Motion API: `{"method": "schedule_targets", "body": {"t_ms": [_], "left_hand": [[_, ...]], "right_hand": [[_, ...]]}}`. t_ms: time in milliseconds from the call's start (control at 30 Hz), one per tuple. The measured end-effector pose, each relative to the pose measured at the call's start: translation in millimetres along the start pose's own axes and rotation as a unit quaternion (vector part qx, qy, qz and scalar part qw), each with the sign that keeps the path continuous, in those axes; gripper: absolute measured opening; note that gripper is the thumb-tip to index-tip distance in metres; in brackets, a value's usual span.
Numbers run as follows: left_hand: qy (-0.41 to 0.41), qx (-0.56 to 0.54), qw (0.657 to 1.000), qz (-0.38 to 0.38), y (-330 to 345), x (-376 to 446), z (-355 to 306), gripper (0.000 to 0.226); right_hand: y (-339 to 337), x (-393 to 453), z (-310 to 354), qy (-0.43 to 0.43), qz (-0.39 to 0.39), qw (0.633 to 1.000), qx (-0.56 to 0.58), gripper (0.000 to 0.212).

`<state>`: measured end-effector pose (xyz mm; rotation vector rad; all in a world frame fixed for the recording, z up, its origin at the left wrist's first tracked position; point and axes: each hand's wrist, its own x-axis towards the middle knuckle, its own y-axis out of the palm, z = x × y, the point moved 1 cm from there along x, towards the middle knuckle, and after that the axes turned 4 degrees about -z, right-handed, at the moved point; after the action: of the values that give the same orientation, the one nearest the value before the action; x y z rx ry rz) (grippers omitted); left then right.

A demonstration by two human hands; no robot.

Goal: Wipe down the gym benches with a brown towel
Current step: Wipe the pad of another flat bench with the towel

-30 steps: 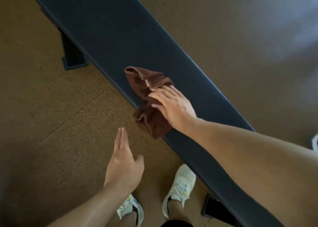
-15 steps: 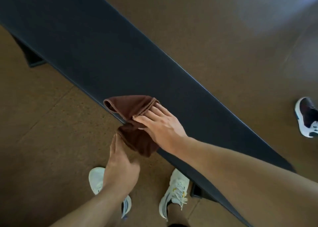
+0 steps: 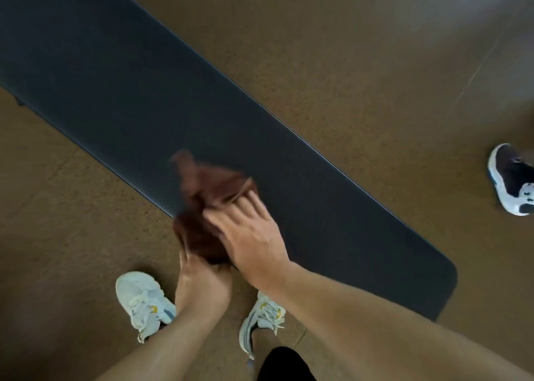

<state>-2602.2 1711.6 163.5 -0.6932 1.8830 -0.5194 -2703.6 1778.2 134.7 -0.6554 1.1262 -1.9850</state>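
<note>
Right hand point(image 3: 254, 236) presses flat, fingers straight, on the brown towel point(image 3: 211, 195), bunched and blurred at the bench point(image 3: 115, 86) pad's near edge; left hand point(image 3: 202, 282) touches the hanging part, grip unclear. Best to regather the overhang, keep the palm flat, then sweep toward 10 o'clock. Speckled brown floor point(image 3: 361, 62), someone's dark shoe point(image 3: 511, 178) at 3 o'clock.

Towel point(image 3: 208, 204) motion-blurred; left hand point(image 3: 202, 285) fingers hidden under it; bench point(image 3: 115, 91) cut off top-left.

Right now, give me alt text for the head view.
A right hand presses a blurred brown towel on a dark gym bench while the left hand touches the towel's hanging end. White sneakers stand on brown floor.
</note>
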Motion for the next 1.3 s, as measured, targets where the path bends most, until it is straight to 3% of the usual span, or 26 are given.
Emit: {"method": "schedule_targets", "body": {"t_ms": [67,133,233,333,467,533,667,767,833,900,1033,1100,1200,1300], "left_hand": [[-0.012,0.003,1.000,0.001,13,-14,6,0.083],[-0.041,0.011,0.999,0.018,26,-30,9,0.090],[-0.042,0.013,0.998,0.041,44,-53,13,0.096],[0.008,0.010,0.998,0.053,60,-65,14,0.093],[0.034,0.015,0.997,0.062,64,-70,22,0.093],[0.046,0.026,0.996,0.072,59,-76,28,0.095],[0.050,0.043,0.994,0.091,45,-93,50,0.097],[0.055,0.062,0.991,0.104,33,-107,71,0.097],[0.057,0.083,0.989,0.109,26,-115,84,0.094],[0.076,0.089,0.987,0.111,21,-123,94,0.092],[0.141,0.102,0.979,0.107,26,-130,89,0.092],[0.194,0.090,0.971,0.103,35,-133,79,0.092],[0.235,0.072,0.964,0.104,50,-142,66,0.091],[0.241,0.085,0.961,0.109,67,-153,67,0.094]], "right_hand": [[-15,-17,-17,-0.092,0.076,0.993,-0.016,0.040],[-29,-13,-50,-0.111,0.067,0.990,-0.058,0.040],[-57,-1,-109,0.009,-0.029,0.996,-0.087,0.034],[-77,-7,-140,0.140,-0.025,0.988,-0.067,0.043],[-69,-17,-122,0.215,-0.029,0.975,-0.048,0.061],[-64,-27,-104,0.224,-0.050,0.972,-0.048,0.060],[-44,-83,-49,0.144,-0.052,0.987,-0.045,0.035],[-36,-128,-22,0.009,0.045,0.997,-0.061,0.030],[-47,-132,-39,-0.041,0.090,0.990,-0.099,0.035],[-65,-123,-69,0.028,0.058,0.993,-0.103,0.036],[-109,-112,-126,0.299,0.003,0.954,-0.024,0.051],[-99,-120,-115,0.325,-0.003,0.946,-0.009,0.053],[-70,-162,-63,0.258,-0.032,0.965,-0.016,0.045],[-56,-217,-39,0.084,0.082,0.992,-0.044,0.040]]}}
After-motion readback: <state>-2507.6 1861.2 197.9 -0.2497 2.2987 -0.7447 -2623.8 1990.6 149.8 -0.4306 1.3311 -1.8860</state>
